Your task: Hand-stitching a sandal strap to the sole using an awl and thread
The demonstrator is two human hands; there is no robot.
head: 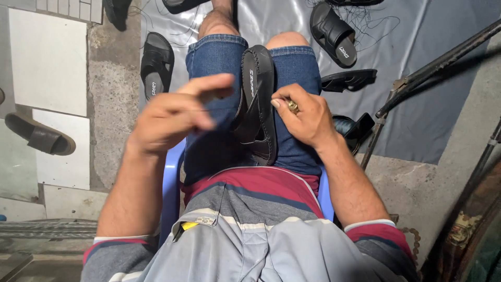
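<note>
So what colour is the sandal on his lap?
Black sandal, clearest in the head view.

Black sandals: eight; brown sandal: one; hands: two

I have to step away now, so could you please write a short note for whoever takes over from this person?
Left hand: raised over the left thigh, blurred, fingers pinched; whether it holds anything cannot be told.
Right hand: rests on the right thigh, pinching a small brass-coloured thing beside the sandal.
Black sandal: wedged on edge between the knees.
Done: cannot be judged from here.
Left: other black sandals lie on the grey sheet ahead, untouched.
</note>
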